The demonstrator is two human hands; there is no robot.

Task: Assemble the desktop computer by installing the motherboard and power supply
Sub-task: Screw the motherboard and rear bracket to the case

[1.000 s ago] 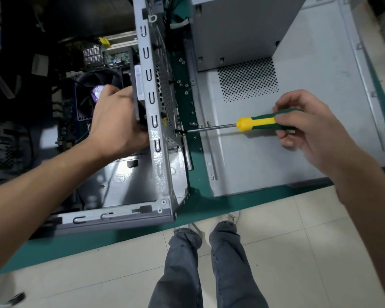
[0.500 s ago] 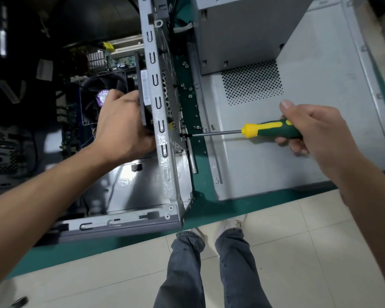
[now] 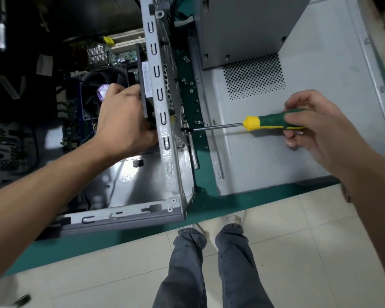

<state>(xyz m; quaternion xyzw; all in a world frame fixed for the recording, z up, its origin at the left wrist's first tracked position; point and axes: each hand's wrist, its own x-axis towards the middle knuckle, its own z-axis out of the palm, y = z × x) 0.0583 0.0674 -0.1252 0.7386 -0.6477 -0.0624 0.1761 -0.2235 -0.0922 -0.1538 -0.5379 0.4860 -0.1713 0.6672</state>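
Fastening a black rear part to the computer case's perforated back panel (image 3: 165, 112).

Left of the panel, inside the case: left hand (image 3: 126, 116) gripping the black part (image 3: 142, 85), probably bracing it against screw pressure; motherboard (image 3: 76, 121) already seated behind. Right of the panel: screwdriver (image 3: 249, 125) level, tip at the screw (image 3: 183, 129), right hand (image 3: 316, 130) curled round its handle above the detached side cover (image 3: 298, 152) on the tabletop (image 3: 200, 207).
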